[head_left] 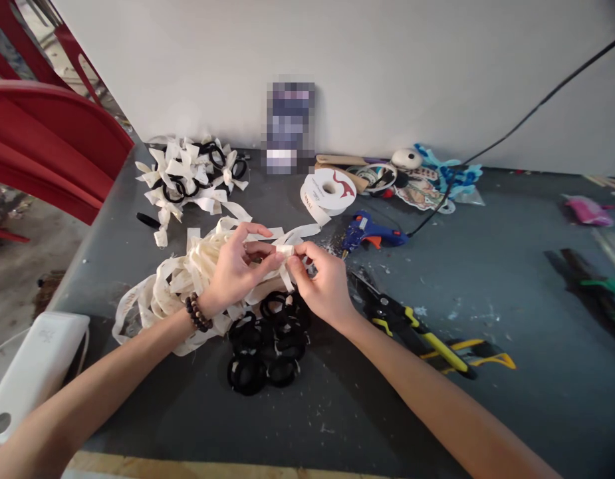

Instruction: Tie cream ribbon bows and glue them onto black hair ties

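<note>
Between the fingertips of both hands is a small folded piece of cream ribbon [285,251], with a tail hanging below it. My left hand [240,263] pinches its left end between thumb and fingers. At the right end, thumb and forefinger of my right hand [320,276] are closed on it. A heap of loose cream ribbon [162,283] lies under and left of my left hand. Just below the hands sit several black hair ties [247,374] in a cluster. Behind them stands a white ribbon spool [317,189] with ribbon trailing off it.
A blue glue gun [371,231] with a black cord lies right of the hands. Yellow-and-black pliers [444,349] rest near my right forearm. Hair ties with cream bows [180,166] are piled at back left. A phone [288,126], pixelated, leans on the wall; a white device [35,372] is at left.
</note>
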Tool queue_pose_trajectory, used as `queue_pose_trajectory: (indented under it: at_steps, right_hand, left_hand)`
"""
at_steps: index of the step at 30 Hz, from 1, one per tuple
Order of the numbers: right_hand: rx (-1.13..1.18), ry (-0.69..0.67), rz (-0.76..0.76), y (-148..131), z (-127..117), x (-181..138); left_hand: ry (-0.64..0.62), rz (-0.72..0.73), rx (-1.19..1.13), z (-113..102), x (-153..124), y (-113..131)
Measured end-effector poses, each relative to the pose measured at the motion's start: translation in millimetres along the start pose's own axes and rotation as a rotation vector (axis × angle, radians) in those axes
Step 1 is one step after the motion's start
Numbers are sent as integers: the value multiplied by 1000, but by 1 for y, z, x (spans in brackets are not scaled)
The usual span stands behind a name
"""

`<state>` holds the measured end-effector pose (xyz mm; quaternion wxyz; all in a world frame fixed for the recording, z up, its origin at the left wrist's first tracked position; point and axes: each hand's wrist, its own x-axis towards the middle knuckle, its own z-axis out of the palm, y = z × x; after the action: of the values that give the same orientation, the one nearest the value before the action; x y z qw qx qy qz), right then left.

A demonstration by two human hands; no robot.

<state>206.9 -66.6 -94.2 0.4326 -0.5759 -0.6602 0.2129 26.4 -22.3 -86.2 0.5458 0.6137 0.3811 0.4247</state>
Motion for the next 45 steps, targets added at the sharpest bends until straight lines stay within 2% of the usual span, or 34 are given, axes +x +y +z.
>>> queue_pose_trajectory:
  at_steps: [6,11,13,19,23,29,37,42,45]
  right_hand:
    - [117,-17,67,-2,-1,0]
    - [287,-84,132,0,-1,1]
    - [326,-97,131,0,-2,3]
    - [240,-26,142,-1,-3,3]
    - [201,-23,83,-2,-2,2]
    - [209,-82,56,-4,-2,3]
    - [324,-105,161,-3,-2,4]
    - [341,-69,151,-3,-3,3]
    - [355,24,152,-1,-2,3]
  left_hand:
    - [-36,77,83,-2,-1,-4]
    - [-103,72,-123,0,-1,-8]
    - [-94,50,-169,2,-3,-7]
    - [-57,17,-43,4,-5,-2]
    - [0,7,56,3,-2,-3]
    - [-11,54,-19,0,1,-8]
    - [-46,29,-48,3,1,-2]
    - [-53,14,30,2,-1,2]
    - [-29,-14,-11,2,-1,1]
